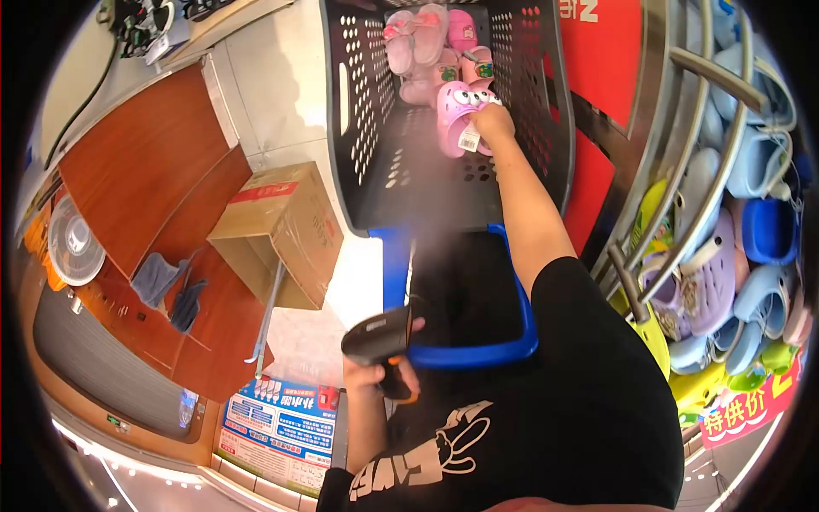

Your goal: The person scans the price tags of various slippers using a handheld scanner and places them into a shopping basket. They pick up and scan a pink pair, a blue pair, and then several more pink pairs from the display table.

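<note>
My right hand [495,125] reaches into a dark grey perforated shopping basket [347,111] and is closed on a pair of pink clogs [452,109] with cartoon eyes. A white tag [468,139] hangs from the clogs. Behind them in the basket lie several other pink shoes [416,41], some fluffy. In my left hand [368,376], a black barcode scanner [375,334] is gripped by its handle, close to my body. The basket's blue handle [522,340] lies between my arms.
A cardboard box [277,230] with an opened side stands left of the basket, beside a reddish-brown wooden surface [145,145] with a dark blue cloth-like item [159,279]. Metal rails [682,179] holding many colourful clogs [717,282] line the right side.
</note>
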Tool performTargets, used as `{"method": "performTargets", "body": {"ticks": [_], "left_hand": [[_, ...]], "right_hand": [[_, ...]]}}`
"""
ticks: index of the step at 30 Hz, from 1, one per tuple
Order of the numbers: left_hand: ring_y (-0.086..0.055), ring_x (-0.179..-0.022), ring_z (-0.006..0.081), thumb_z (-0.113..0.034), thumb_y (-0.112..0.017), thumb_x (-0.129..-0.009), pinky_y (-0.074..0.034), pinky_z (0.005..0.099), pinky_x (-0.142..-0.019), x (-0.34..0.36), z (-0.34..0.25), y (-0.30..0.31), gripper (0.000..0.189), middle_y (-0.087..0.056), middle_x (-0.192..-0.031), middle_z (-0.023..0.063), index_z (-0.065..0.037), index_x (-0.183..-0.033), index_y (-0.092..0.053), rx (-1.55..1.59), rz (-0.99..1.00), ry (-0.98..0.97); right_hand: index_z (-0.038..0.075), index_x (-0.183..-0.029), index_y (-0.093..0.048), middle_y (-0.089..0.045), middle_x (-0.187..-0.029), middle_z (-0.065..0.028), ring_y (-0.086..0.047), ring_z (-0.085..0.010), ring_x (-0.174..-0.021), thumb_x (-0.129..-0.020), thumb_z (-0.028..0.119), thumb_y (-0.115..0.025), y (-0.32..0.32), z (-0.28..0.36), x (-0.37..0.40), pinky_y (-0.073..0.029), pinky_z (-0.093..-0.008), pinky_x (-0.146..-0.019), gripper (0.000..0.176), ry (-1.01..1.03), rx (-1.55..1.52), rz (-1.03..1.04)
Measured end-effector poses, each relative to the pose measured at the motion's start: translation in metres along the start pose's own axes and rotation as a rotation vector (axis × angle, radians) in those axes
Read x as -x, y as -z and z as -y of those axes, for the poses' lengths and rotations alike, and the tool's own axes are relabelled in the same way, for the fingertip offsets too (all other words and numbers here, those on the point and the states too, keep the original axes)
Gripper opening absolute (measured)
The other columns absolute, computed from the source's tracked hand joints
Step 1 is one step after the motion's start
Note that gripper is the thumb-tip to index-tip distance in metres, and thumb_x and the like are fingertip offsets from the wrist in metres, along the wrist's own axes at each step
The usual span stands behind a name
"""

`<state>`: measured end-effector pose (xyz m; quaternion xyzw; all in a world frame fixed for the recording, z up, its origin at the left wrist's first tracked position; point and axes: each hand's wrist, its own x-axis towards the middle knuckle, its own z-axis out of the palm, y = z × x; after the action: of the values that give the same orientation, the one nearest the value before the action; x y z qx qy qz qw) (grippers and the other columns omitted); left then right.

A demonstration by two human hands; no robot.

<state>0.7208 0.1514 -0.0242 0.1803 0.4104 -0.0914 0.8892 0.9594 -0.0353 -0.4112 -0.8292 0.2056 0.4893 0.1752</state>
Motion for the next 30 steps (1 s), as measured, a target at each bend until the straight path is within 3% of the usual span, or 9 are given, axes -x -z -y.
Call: {"method": "performTargets", "body": {"ticks": [4,10,15,16,20,22,24,26,30], "left_hand": [[-0.064,-0.072,0.0561,-0.008,-0.064,-0.074,-0.059,0.0552,-0.056,0.014,0.003,0.029,0.087,-0.024,-0.134,0.0524,0.024,-0.136,-0.014,0.115,0.133,0.079],[-0.066,-0.074,0.0539,-0.007,-0.066,-0.074,-0.059,0.0536,-0.06,0.008,-0.009,0.011,0.09,-0.025,-0.134,0.0521,0.022,-0.138,-0.01,0.002,0.081,0.179],[-0.068,-0.069,0.047,-0.013,-0.07,-0.076,-0.059,0.0494,-0.051,0.003,-0.007,-0.008,0.08,-0.043,-0.124,0.0483,0.024,-0.132,-0.026,-0.155,-0.038,0.129],[-0.069,-0.082,0.0439,-0.001,-0.066,-0.078,-0.061,0.0475,-0.061,0.003,-0.006,-0.009,0.069,-0.043,-0.127,0.0461,0.024,-0.13,-0.03,-0.055,0.01,0.1],[-0.069,-0.076,0.0389,-0.004,-0.065,-0.079,-0.062,0.0446,-0.055,0.008,-0.002,-0.012,0.043,-0.059,-0.118,0.0284,0.014,-0.116,-0.052,-0.237,-0.055,0.053],[-0.069,-0.072,0.034,-0.011,-0.062,-0.081,-0.061,0.0408,-0.052,0.006,-0.004,-0.025,0.062,-0.054,-0.119,0.0371,0.017,-0.131,-0.039,-0.396,-0.076,0.053],[-0.068,-0.075,0.0289,-0.01,-0.058,-0.085,-0.061,0.0372,-0.053,0.009,-0.006,-0.042,0.044,-0.058,-0.118,0.0291,0.014,-0.121,-0.05,-0.543,-0.13,0.036],[-0.068,-0.076,0.0256,-0.01,-0.06,-0.085,-0.059,0.0334,-0.051,0.013,-0.005,-0.058,0.036,-0.061,-0.113,0.0251,0.013,-0.113,-0.055,-0.665,-0.165,-0.01],[-0.068,-0.072,0.0203,-0.01,-0.065,-0.085,-0.055,0.029,-0.05,0.021,-0.008,-0.067,0.033,-0.065,-0.102,0.0192,0.01,-0.11,-0.058,-0.87,-0.115,-0.028]], "right_hand": [[0.004,-0.096,-0.073,-0.072,-0.089,-0.0152,-0.072,-0.0282,-0.077,-0.08,0.032,-0.068,-0.015,-0.004,-0.037,-0.056,-0.0396,-0.068,0.032,0.136,0.113,-0.114],[0.006,-0.105,-0.071,-0.07,-0.101,-0.0179,-0.07,-0.0297,-0.09,-0.079,0.034,-0.07,0.018,0.05,-0.063,-0.055,-0.0406,-0.075,0.039,0.08,-0.023,-0.097],[0.004,-0.11,-0.068,-0.067,-0.111,-0.0203,-0.064,-0.0367,-0.106,-0.085,0.034,-0.056,0.049,0.07,-0.033,-0.051,-0.0452,-0.088,0.041,0.164,0.101,-0.144],[0.003,-0.12,-0.061,-0.065,-0.115,-0.0225,-0.063,-0.0386,-0.107,-0.085,0.032,-0.055,0.046,0.062,-0.038,-0.049,-0.0459,-0.091,0.046,0.175,0.012,-0.108],[0.0,-0.098,-0.07,-0.066,-0.105,-0.0266,-0.064,-0.0433,-0.099,-0.088,0.041,-0.047,0.042,0.044,0.016,-0.053,-0.0451,-0.084,0.048,0.357,0.074,-0.181],[-0.001,-0.082,-0.069,-0.069,-0.089,-0.0256,-0.069,-0.0403,-0.082,-0.089,0.036,-0.047,0.009,0.02,0.015,-0.055,-0.0444,-0.072,0.044,0.606,0.181,-0.575],[-0.002,-0.072,-0.066,-0.067,-0.071,-0.0229,-0.07,-0.035,-0.065,-0.088,0.03,-0.05,0.046,0.01,0.089,-0.055,-0.0429,-0.062,0.039,0.237,-0.019,0.113],[-0.003,-0.072,-0.066,-0.063,-0.06,-0.0192,-0.066,-0.0304,-0.052,-0.085,0.027,-0.055,0.048,-0.013,0.119,-0.055,-0.041,-0.058,0.034,0.31,-0.01,0.206],[0.001,-0.078,-0.069,-0.069,-0.076,-0.0185,-0.069,-0.0339,-0.072,-0.082,0.029,-0.058,0.081,-0.04,0.219,-0.054,-0.0439,-0.071,0.03,0.607,0.174,-0.09]]}}
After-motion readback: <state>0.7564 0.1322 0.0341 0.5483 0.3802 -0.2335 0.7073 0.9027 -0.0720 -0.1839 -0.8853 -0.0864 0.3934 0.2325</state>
